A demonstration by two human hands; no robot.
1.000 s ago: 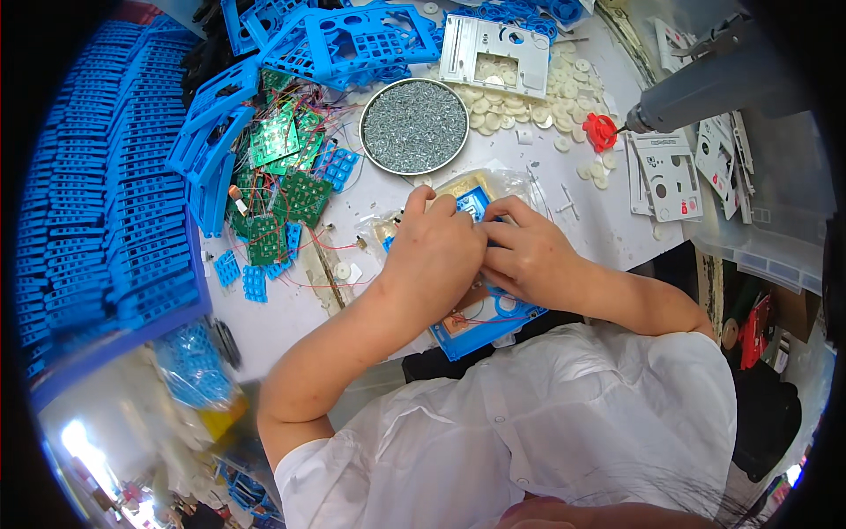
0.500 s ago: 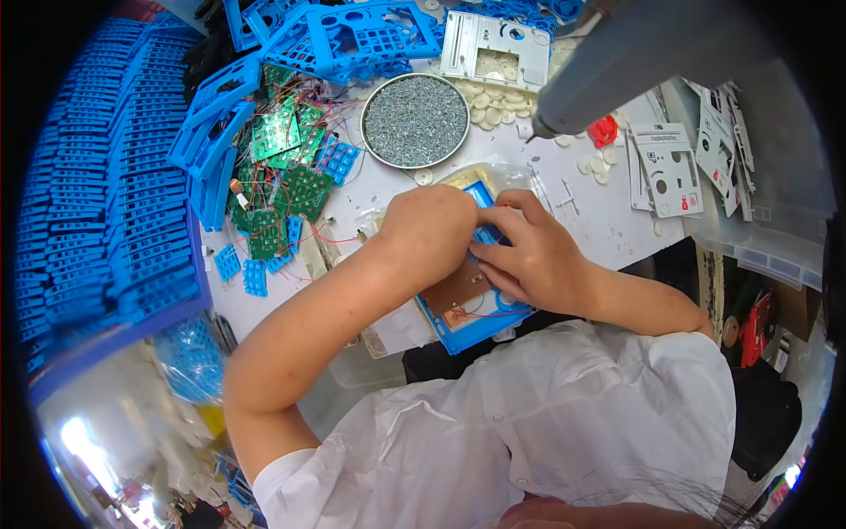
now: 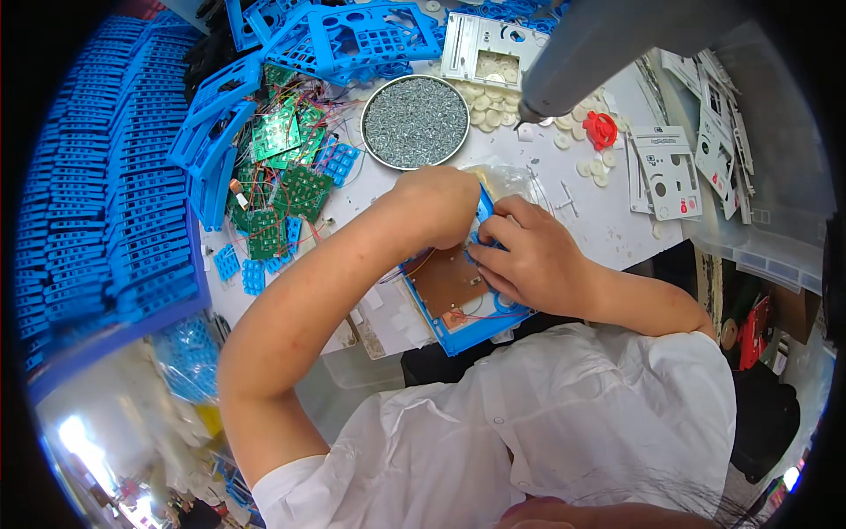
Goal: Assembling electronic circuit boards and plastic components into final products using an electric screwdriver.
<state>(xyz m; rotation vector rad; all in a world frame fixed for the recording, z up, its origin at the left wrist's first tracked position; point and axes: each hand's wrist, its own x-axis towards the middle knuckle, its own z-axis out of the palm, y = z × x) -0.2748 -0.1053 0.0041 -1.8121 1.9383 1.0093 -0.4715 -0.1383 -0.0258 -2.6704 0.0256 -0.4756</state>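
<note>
A blue plastic casing [image 3: 476, 335] lies in front of me at the table's near edge, slightly turned. Inside it sits a brown circuit board [image 3: 443, 284], with thin wires and a round blue ring beside it. My left hand [image 3: 438, 204] is curled like a fist over the casing's far left part; its fingers are hidden underneath, so what they hold does not show. Bent fingers of my right hand [image 3: 536, 257] pinch at the casing's right side near the board, their tips partly hidden.
A round dish of small screws [image 3: 416, 121] stands beyond my hands. A grey electric screwdriver [image 3: 599, 62] hangs at upper right. Green circuit boards [image 3: 300, 189] and stacked blue casings [image 3: 106, 176] lie left. White panels [image 3: 667, 172], cream discs [image 3: 493, 108] and a red part [image 3: 601, 130] lie beyond and right.
My left hand has shifted a little away from me, and more of the brown board shows. My right hand stays nearly in place. The hanging screwdriver has swung slightly left.
</note>
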